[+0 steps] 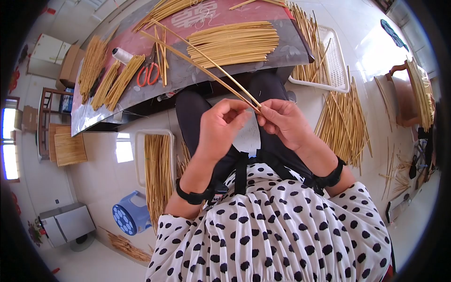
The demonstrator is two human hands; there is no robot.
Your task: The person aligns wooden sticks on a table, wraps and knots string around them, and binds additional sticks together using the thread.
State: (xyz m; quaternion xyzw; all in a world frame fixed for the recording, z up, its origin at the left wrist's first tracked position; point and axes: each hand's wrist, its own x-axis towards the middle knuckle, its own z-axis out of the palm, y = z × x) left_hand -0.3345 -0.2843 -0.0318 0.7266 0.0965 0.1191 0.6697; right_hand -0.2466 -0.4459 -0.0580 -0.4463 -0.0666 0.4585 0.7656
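My right hand point(284, 120) pinches the near ends of two long straw stalks point(206, 71), which cross over the table edge and spread apart toward the upper left. Close beside it, my left hand point(221, 124) is curled, thumb and fingertips together near the stalk ends. Whether it holds a fine thread there I cannot make out. Beyond the hands, a row of straw stalks point(235, 41) lies side by side on the table point(181, 61). Red-handled scissors point(148, 74) and a white thread spool point(122, 55) rest to the left, near small straw bundles point(124, 82).
A white plastic basket point(336, 61) with stalks stands right of the table, and loose stalks point(345, 124) lie below it. Another basket point(140, 157) of stalks stands on the left floor beside a blue stool point(131, 214). More stalks rest on a chair point(406, 94).
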